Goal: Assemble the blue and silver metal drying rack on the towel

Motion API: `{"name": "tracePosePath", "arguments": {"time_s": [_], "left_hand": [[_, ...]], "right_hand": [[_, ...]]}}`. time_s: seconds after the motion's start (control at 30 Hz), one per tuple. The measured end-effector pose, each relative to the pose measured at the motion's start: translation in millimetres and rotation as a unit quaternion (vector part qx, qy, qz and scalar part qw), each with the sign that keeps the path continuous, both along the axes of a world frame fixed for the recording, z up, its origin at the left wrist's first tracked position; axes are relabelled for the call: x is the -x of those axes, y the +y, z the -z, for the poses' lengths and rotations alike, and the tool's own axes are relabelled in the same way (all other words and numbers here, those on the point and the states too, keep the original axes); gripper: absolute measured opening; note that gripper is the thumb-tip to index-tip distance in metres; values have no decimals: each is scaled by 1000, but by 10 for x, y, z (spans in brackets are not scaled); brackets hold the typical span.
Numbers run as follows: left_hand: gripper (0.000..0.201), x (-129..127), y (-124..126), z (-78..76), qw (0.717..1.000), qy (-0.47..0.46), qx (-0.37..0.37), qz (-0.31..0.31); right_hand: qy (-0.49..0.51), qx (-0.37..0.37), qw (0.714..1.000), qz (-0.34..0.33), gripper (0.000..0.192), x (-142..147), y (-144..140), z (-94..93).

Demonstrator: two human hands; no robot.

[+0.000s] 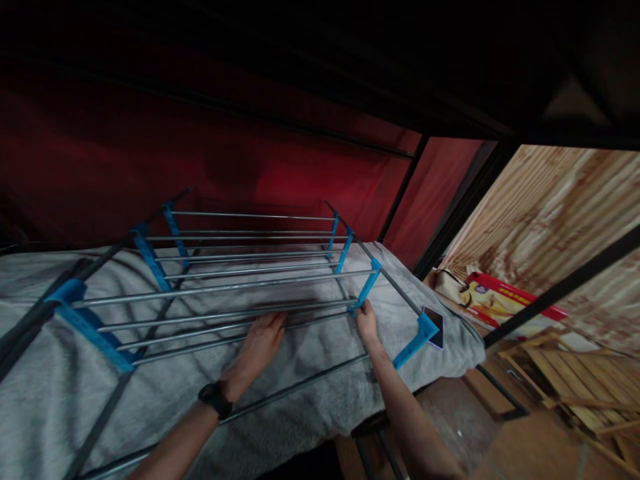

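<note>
Head view: left hand [260,343] is laid flat, fingers spread, on the rack's metal rods [225,313], seemingly to steady them; right hand [367,320] is pinched on a blue bracket [367,285] just beyond; grey blanket [300,387] lies beneath both.

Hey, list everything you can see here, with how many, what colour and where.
rack: one, silver bars with blue brackets, lying on the blanket
blanket: one, grey, spread over the bed
phone: one, dark, on the blanket's right edge beside a blue bracket
curtain: one, red, behind the bed
bed frame: black posts and rails, around the bed
box: one, red and yellow, on the floor at right
wooden slats: several, light brown, lower right floor
wristwatch: one, black, on the left wrist
left hand: flat on the front silver bars
right hand: at a blue bracket, at the bars' right end
</note>
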State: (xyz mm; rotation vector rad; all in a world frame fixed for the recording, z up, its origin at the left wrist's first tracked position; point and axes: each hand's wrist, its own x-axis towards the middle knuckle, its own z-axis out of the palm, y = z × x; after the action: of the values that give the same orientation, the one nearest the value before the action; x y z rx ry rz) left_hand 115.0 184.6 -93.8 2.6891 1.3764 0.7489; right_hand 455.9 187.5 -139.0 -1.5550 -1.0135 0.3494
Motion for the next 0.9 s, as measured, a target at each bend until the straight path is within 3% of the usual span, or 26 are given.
{"name": "tracePosePath", "arguments": {"time_s": [0.13,0.27,0.5,0.77,0.9], "left_hand": [[54,-214,-189,-161,992,42,-22,119],[55,-463,-125,-372,994,60,-55,72],[49,-688,311,-650,988,125,62,73],[52,-719,510,-637,986,134,88,34],[63,-680,520,-523,991,124,22,49]], "right_hand": [[3,-3,1000,6,23,-8,37,67],[12,2,1000,8,26,-39,81,134],[32,7,999,0,26,-95,149,209],[43,9,999,-4,27,-88,127,231],[45,8,999,2,26,-43,120,204]]}}
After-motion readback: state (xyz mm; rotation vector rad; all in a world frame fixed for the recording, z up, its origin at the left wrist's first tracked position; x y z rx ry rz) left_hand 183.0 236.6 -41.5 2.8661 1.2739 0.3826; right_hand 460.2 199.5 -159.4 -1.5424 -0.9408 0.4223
